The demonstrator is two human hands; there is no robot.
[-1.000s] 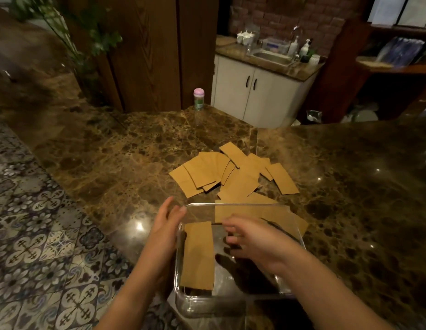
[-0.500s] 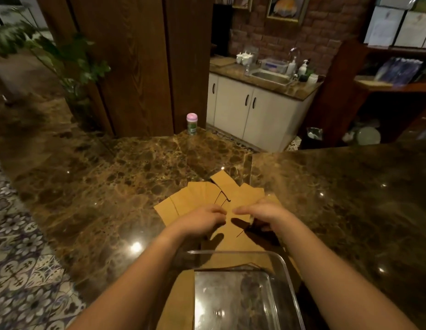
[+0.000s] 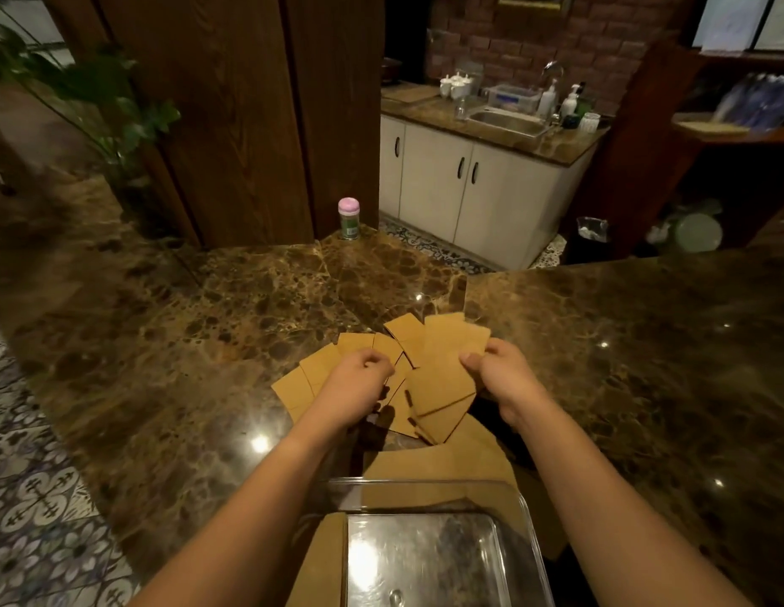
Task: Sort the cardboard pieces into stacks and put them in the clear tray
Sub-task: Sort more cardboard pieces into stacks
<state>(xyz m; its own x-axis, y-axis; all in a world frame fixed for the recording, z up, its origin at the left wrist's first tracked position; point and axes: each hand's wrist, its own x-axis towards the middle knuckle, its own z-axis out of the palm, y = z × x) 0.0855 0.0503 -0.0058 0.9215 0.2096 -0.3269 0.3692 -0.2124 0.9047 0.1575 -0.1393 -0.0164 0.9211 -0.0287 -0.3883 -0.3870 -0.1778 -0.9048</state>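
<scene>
Gripping a few cardboard pieces (image 3: 442, 378) at their right edge, the right hand (image 3: 499, 374) held them just above the scattered pile on the marble counter (image 3: 206, 326). The left hand (image 3: 359, 378) was curled over the pile's left side. The clear tray (image 3: 525, 519) sat nearer, one piece inside at its left.

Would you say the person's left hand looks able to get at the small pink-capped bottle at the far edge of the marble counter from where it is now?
Probably yes, with a long stretch. The left hand rests on the tan cardboard pieces, and only bare marble counter lies between it and the pink-capped bottle.
</scene>
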